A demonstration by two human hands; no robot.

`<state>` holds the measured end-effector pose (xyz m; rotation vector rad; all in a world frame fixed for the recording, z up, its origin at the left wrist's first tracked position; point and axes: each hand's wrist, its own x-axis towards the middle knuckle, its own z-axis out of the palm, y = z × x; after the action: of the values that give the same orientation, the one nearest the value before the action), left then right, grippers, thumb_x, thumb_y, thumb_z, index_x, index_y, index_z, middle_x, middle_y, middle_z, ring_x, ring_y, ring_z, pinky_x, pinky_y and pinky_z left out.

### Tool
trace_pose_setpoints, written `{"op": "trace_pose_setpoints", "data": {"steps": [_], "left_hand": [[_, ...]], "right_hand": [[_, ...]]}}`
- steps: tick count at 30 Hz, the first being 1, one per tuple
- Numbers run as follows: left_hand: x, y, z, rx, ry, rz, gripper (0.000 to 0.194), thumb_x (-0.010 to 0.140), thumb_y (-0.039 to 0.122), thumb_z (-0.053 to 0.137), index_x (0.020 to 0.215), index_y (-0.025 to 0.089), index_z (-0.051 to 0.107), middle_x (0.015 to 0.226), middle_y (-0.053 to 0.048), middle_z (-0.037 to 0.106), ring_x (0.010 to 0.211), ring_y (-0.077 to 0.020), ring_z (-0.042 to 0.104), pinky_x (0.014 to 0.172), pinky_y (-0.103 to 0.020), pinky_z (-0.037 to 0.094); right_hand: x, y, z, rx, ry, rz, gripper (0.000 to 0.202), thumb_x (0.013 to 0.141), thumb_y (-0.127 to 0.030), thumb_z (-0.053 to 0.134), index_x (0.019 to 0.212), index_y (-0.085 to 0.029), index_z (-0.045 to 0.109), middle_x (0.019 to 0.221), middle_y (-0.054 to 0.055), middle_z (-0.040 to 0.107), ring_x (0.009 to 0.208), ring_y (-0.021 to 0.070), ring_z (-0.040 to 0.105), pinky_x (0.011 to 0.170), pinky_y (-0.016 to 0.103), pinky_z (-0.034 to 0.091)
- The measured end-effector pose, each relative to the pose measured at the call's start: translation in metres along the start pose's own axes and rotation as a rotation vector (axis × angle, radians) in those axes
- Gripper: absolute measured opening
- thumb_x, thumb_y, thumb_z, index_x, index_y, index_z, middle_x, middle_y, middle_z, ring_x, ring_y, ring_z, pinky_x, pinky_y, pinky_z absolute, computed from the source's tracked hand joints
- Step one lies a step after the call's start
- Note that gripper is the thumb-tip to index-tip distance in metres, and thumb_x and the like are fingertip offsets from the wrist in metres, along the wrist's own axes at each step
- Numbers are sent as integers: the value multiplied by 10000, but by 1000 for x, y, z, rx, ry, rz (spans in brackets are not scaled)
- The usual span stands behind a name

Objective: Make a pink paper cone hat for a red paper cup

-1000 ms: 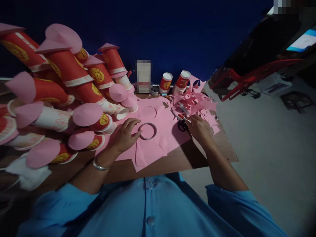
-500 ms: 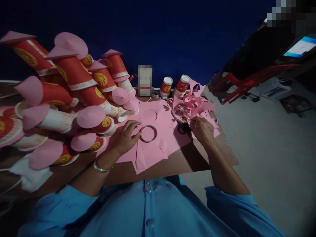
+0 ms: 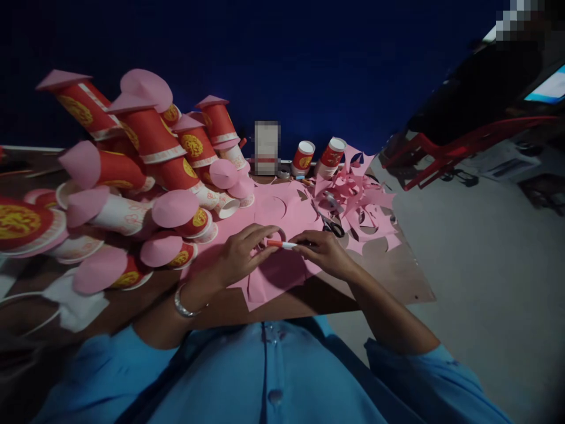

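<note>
In my right hand (image 3: 324, 250) is a pen (image 3: 282, 244) with a white barrel and a red end, held level. My left hand (image 3: 247, 253) has its thumb and fingers around the red end. Behind these fingers a dark ring (image 3: 281, 232) is partly hidden, lying on pink paper (image 3: 282, 277). A faint curved line shows on the sheet just beyond it. Black-handled scissors (image 3: 333, 226) lie past my right hand, beside a heap of pink paper scraps (image 3: 353, 194).
Several red and white paper cups with pink paper cones (image 3: 150, 132) are piled at the left. Two cup stacks (image 3: 304, 158) stand at the back, near a blurred upright object (image 3: 267, 147). A white mask (image 3: 82, 300) lies front left. A red chair (image 3: 445, 153) stands at the right.
My right hand has come left from the scraps and scissors with the pen. My left hand has moved right over the ring to the pen's red end. The view has shifted slightly.
</note>
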<state>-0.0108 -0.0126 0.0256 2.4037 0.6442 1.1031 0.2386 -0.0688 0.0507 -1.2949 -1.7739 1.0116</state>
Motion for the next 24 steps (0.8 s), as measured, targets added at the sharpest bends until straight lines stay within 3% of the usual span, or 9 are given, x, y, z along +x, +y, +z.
{"op": "trace_pose_setpoints", "data": {"steps": [4, 7, 10, 18, 24], "left_hand": [[-3, 1, 0, -17, 50, -1, 117, 1007, 212, 692, 1114, 194, 736, 961, -44, 789, 837, -137, 742, 742, -237, 604], [-3, 4, -2, -51, 63, -109, 99, 1003, 254, 706, 1049, 185, 761, 900, -33, 787, 734, -115, 707, 646, -211, 561], [-2, 8, -2, -89, 64, -167, 118, 1006, 285, 702, 1018, 190, 771, 871, -23, 785, 690, -106, 680, 613, -203, 535], [-2, 13, 0, -86, 60, -190, 153, 1014, 341, 687, 1020, 214, 773, 862, -20, 786, 712, -124, 694, 643, -236, 546], [-8, 17, -6, -50, 41, -162, 162, 1016, 349, 693, 1032, 211, 775, 832, -13, 779, 685, -117, 691, 616, -226, 537]], "right_hand": [[-2, 4, 4, 193, 7, 85, 278, 880, -404, 803, 1065, -197, 806, 970, 71, 800, 828, 188, 710, 742, 306, 552], [-6, 12, 6, 480, 66, 193, 410, 768, -407, 910, 1114, -222, 791, 902, 24, 769, 689, 139, 661, 639, 269, 539], [-9, 15, 11, 676, 128, 231, 409, 721, -407, 954, 1053, -224, 804, 803, -5, 737, 619, 111, 621, 586, 244, 514], [-6, 4, 28, 884, 180, 248, 367, 700, -454, 954, 930, -194, 835, 677, -5, 712, 567, 114, 588, 527, 248, 469], [-9, 5, 36, 936, 184, 281, 349, 720, -465, 937, 924, -196, 850, 695, 18, 734, 574, 112, 600, 516, 234, 473]]}}
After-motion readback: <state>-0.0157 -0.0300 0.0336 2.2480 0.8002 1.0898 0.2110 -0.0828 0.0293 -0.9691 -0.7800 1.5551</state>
